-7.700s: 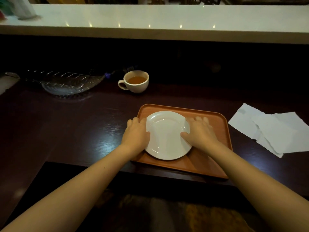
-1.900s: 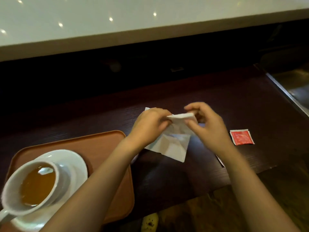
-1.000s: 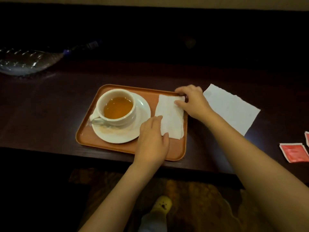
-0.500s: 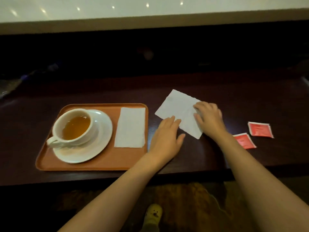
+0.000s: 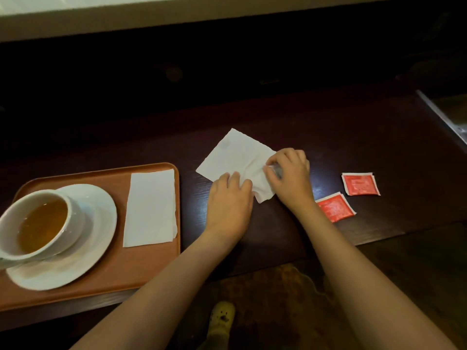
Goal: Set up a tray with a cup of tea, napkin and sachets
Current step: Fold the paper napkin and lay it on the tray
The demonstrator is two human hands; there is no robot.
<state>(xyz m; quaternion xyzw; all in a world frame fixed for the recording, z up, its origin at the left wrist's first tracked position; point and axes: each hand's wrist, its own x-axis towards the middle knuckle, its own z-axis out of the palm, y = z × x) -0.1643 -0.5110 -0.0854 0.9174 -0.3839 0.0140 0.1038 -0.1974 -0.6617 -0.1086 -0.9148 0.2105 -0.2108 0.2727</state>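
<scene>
An orange tray lies at the left of the dark wooden counter. On it a white cup of tea stands on a white saucer, with a folded white napkin beside it. A second, unfolded napkin lies on the counter to the right of the tray. My left hand presses on its near edge. My right hand pinches its right corner, and the paper wrinkles there. Two red sachets lie flat to the right of my right hand.
A pale raised countertop runs along the back above a dark recess. A metal edge shows at the far right. Below the counter's near edge are a patterned floor and my foot in a yellow slipper.
The view has shifted right and closer. My right hand has curled its fingers onto the loose napkin's corner and my left hand has moved onto its near edge; the paper now wrinkles.
</scene>
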